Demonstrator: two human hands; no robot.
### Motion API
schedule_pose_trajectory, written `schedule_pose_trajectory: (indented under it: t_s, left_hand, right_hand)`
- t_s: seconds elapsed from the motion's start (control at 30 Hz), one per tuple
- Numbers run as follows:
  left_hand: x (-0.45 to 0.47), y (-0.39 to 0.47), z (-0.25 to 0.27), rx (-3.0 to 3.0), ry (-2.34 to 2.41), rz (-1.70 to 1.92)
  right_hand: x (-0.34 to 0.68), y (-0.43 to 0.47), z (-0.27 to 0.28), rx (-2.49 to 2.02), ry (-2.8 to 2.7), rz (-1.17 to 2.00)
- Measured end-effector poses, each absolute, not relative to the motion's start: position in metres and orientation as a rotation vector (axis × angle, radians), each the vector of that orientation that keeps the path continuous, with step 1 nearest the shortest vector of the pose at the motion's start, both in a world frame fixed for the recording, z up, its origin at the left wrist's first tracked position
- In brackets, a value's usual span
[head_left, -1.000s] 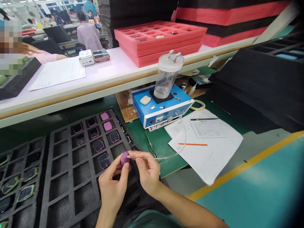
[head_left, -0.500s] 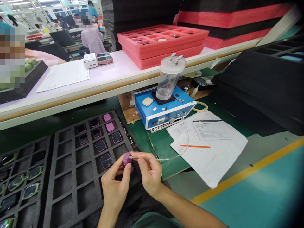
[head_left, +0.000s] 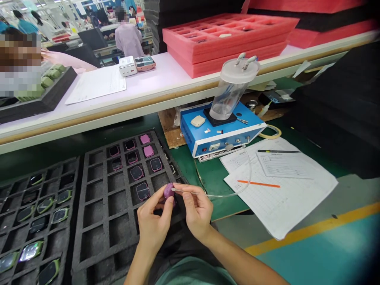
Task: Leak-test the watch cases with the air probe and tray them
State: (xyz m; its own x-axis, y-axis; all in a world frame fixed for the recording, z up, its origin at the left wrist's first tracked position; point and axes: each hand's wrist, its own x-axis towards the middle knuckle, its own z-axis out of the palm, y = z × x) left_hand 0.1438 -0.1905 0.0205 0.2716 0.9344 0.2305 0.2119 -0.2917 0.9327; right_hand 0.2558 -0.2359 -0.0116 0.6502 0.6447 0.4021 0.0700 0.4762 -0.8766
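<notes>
Between thumb and fingers, my left hand (head_left: 156, 217) grips a purple smartwatch case (head_left: 169, 190), turned on edge. My right hand (head_left: 197, 208) pinches a thin metal-tipped probe (head_left: 181, 190), whose tip meets the side of the case. A clear tube (head_left: 237, 193) runs from the probe to a blue box-shaped machine (head_left: 196, 138). Below and left of my hands lies a black foam tray (head_left: 97, 213), with several purple-rimmed watches (head_left: 143, 191) and pink cases (head_left: 149, 151) in its pockets. The far side of the held case is hidden.
A clear canister (head_left: 231, 95) stands on the machine. Papers (head_left: 285, 198) with an orange stick (head_left: 258, 183) and a pen (head_left: 279, 151) lie right. Another foam tray (head_left: 18, 233) holds green-rimmed watches. Red foam trays (head_left: 208, 51) sit on the shelf (head_left: 97, 109); people are beyond.
The camera view has shifted, so the scene sits farther right and a little higher. Both hands keep the same hold, with the probe tip still at the case.
</notes>
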Motion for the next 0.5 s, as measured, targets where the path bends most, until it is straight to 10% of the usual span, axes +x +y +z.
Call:
schedule_pose_trajectory:
  t_s: [0.5]
  left_hand:
    - [0.1425, -0.1886, 0.0165, 1.732, 1.062, 1.110]
  right_hand:
    - [0.2563, -0.2342, -0.0113, -1.000, -0.817, 0.417]
